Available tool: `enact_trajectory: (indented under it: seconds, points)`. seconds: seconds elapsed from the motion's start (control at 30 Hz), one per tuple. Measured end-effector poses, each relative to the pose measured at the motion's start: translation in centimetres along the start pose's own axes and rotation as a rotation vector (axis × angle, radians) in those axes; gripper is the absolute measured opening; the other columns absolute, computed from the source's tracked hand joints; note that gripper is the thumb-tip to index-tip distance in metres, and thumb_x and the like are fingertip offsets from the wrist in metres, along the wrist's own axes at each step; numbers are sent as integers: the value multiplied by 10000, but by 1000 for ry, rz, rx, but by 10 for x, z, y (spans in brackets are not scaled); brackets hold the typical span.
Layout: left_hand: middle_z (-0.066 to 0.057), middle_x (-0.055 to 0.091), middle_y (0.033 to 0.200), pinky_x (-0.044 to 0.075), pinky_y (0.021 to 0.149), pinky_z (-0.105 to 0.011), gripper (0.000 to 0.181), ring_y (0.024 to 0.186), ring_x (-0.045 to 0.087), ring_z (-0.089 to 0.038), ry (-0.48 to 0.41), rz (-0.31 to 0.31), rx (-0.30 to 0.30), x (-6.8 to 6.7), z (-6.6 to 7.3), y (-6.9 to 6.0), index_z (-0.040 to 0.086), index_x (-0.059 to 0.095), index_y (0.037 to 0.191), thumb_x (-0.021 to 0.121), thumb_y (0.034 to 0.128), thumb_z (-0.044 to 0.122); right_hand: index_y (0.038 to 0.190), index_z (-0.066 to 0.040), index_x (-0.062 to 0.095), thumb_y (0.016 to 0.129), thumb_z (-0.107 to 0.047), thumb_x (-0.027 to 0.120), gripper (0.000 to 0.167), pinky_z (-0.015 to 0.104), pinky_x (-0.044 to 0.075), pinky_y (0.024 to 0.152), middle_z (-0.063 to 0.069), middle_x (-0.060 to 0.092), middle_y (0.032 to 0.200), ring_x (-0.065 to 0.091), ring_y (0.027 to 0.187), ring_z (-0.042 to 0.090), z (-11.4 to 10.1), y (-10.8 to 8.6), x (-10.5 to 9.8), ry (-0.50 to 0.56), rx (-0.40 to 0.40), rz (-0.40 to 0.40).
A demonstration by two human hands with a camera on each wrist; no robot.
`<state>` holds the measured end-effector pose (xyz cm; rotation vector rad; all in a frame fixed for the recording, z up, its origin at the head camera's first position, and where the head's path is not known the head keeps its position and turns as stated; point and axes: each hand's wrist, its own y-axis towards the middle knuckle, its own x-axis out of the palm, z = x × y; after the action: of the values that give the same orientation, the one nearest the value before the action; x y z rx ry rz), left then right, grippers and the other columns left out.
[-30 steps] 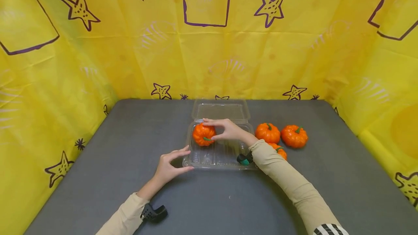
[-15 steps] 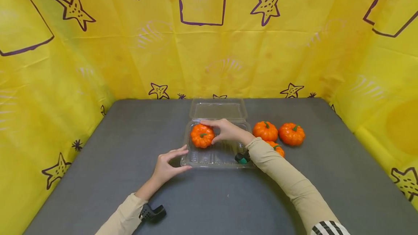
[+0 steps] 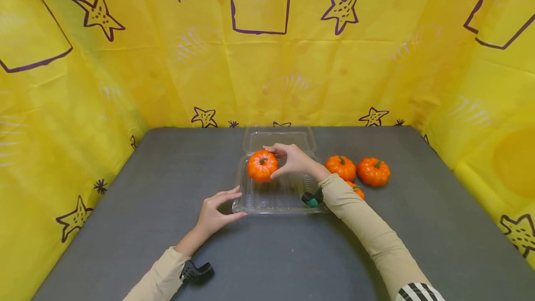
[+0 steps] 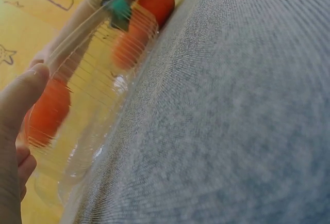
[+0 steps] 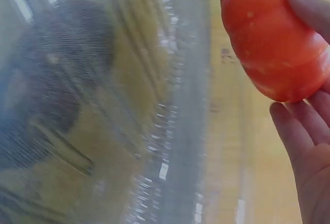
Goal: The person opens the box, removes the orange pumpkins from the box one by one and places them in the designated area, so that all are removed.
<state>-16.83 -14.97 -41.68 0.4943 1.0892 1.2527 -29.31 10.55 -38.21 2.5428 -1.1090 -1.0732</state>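
Note:
In the head view, a clear plastic clamshell container (image 3: pixel 271 203) lies with its lid (image 3: pixel 279 139) folded back. My right hand (image 3: pixel 294 159) grips a small orange pumpkin (image 3: pixel 262 167) with a green stem, thumb and fingers on its right side. In the right wrist view, that pumpkin (image 5: pixel 278 43) is apart from the ribbed plastic (image 5: pixel 154 131). At the container's near left corner, my left hand (image 3: pixel 213 210) holds the rim between thumb and fingers. The left wrist view shows its thumb (image 4: pixel 26 95) on the plastic edge.
Right of the container stand two more pumpkins, one nearer (image 3: pixel 340 167) and one farther right (image 3: pixel 374 172). A third pumpkin (image 3: pixel 356 190) is partly hidden by the right sleeve. Yellow patterned cloth (image 3: pixel 267 73) surrounds the grey table (image 3: pixel 259 259).
My right hand has raised the pumpkin from the container's left part and shifted it slightly right. Its stem has turned from the front toward the top. My left hand stays at the corner.

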Motion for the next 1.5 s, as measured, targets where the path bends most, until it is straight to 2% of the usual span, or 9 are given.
enact_trajectory:
  seconds: [0.2,0.3,0.43,0.67,0.83,1.0,1.23,1.33,1.5]
  points:
    - [-296,607,898,447,814,-232,449,776,598,-412,11,5,14,0,-1,1,-95,651,876,851,491,20,1191,30,533,614,-144,821,668,293,460,811,150,500,1247,529,1077,205,-14,-6,-16,83,79,56]
    - [-293,608,900,447,814,-233,446,780,600,-409,16,4,17,-2,-3,3,-96,652,876,853,501,36,1209,77,505,636,-57,795,656,312,462,811,189,517,1212,537,1063,252,-37,-9,-26,85,119,90]
    - [-289,608,909,446,815,-231,451,785,600,-404,16,-1,15,-4,-3,5,-84,657,893,850,502,29,1217,100,483,640,15,770,650,324,464,808,220,525,1184,540,1054,278,-47,-17,-37,112,146,139]
    - [-290,609,903,445,818,-230,477,780,597,-410,24,-5,10,-2,-2,4,-81,657,887,838,448,-39,1210,79,504,622,-35,789,663,314,478,776,193,530,1187,559,1029,247,-42,-35,-43,128,176,192]
    - [-287,608,914,440,822,-222,441,799,600,-402,14,-15,-13,1,-1,2,-77,654,888,840,494,-4,1192,76,524,631,-42,787,631,312,484,763,182,530,1193,568,1014,244,-46,-57,-43,103,194,227]
    - [-296,604,905,438,826,-219,415,802,602,-402,6,-28,3,3,1,-1,-97,637,871,840,535,39,1190,68,532,648,-66,785,613,321,494,737,183,540,1183,588,974,250,-62,-88,-45,38,191,267]
    - [-291,605,920,438,827,-226,398,811,600,-402,19,-5,-3,2,0,0,-76,646,879,838,577,99,1171,88,536,647,45,761,572,301,489,743,209,514,1205,588,969,235,-70,-117,-55,41,257,373]
    - [-287,608,914,436,827,-218,397,807,603,-395,23,1,3,1,0,-2,-66,651,880,829,611,165,1183,108,513,657,82,740,574,303,483,758,242,487,1218,579,986,213,-69,-126,-55,50,294,373]
    - [-281,611,919,431,834,-216,404,826,607,-382,26,9,-16,1,0,-3,-69,651,878,818,631,203,1207,84,507,682,19,747,581,273,470,778,210,491,1233,571,984,100,-72,-141,-58,27,326,393]
